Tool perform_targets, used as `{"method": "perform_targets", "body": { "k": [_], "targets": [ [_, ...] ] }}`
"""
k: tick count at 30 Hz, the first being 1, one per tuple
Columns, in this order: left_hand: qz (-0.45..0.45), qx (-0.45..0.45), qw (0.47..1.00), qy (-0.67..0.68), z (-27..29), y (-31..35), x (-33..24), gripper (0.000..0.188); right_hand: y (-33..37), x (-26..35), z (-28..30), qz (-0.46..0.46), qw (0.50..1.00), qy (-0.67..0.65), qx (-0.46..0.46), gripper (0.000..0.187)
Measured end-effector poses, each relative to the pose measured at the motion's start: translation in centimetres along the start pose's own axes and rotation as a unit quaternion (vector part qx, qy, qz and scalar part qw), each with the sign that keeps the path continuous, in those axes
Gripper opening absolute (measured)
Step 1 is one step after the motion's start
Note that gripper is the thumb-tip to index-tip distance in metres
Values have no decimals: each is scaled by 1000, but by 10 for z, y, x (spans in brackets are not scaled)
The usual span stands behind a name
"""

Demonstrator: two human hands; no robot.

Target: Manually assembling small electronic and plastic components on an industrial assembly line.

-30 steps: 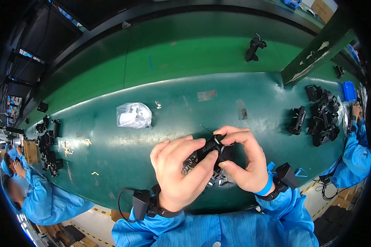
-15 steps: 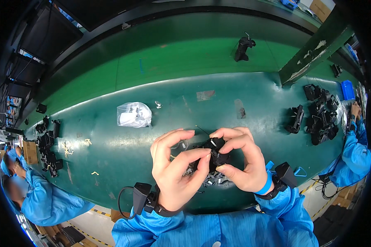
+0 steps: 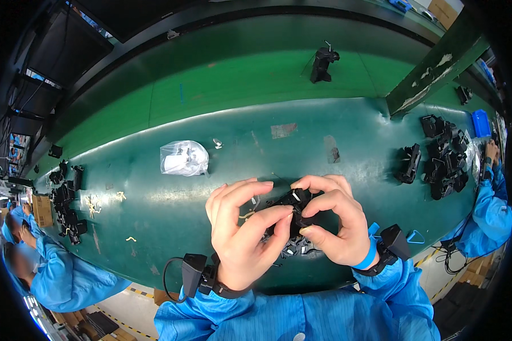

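Between my two hands, above the near part of the table, is a dark black plastic assembly point(image 3: 294, 198) with a small white spot on it. My right hand point(image 3: 342, 224) grips it from the right, index fingers and thumb bent against its edge. From the left, the thumb and index finger of my left hand point(image 3: 242, 236) are pinched together at its middle; whatever lies between those tips is too small to make out. A thin dark wire sticks up beyond the assembly. Small metallic and black pieces point(image 3: 297, 246) lie on the table below it, partly covered by my hands.
A clear plastic bag of white parts point(image 3: 184, 158) lies ahead to the left. Black assemblies are heaped at the right point(image 3: 445, 162) and left point(image 3: 67, 207). One black device point(image 3: 323, 64) stands at the back, left of a green post point(image 3: 432, 71). Co-workers sit at both sides.
My right fingers have shifted slightly on the black assembly, which shows a little more of its top now. The left hand keeps its pinch, almost in place.
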State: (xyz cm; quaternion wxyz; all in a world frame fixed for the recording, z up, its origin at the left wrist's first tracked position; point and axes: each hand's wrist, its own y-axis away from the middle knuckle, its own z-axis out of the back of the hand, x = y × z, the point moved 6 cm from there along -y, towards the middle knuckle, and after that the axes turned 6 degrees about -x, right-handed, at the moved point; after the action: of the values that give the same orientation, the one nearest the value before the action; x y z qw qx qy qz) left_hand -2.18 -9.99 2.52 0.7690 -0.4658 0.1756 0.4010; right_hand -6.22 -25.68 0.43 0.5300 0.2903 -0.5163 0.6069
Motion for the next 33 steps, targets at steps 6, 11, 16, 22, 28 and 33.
{"method": "perform_targets", "body": {
  "k": [6,11,16,22,28,33],
  "targets": [
    [-58,-11,994,-95,2,2,-10,25,0,1,1,6,1000,13,-3,26],
    [-61,-16,993,-98,0,4,-10,24,1,1,1,16,1000,25,-4,26],
    [-51,-8,996,-77,-1,4,-8,24,1,2,1,34,999,33,-3,26],
    [-59,0,995,-83,0,4,-13,22,-2,2,4,-2,1000,11,-8,25],
    [10,5,999,44,0,1,1,23,0,3,1,18,1000,14,6,26],
    [114,24,985,124,-5,4,11,19,0,4,1,23,1000,2,-1,23]
  ]
}}
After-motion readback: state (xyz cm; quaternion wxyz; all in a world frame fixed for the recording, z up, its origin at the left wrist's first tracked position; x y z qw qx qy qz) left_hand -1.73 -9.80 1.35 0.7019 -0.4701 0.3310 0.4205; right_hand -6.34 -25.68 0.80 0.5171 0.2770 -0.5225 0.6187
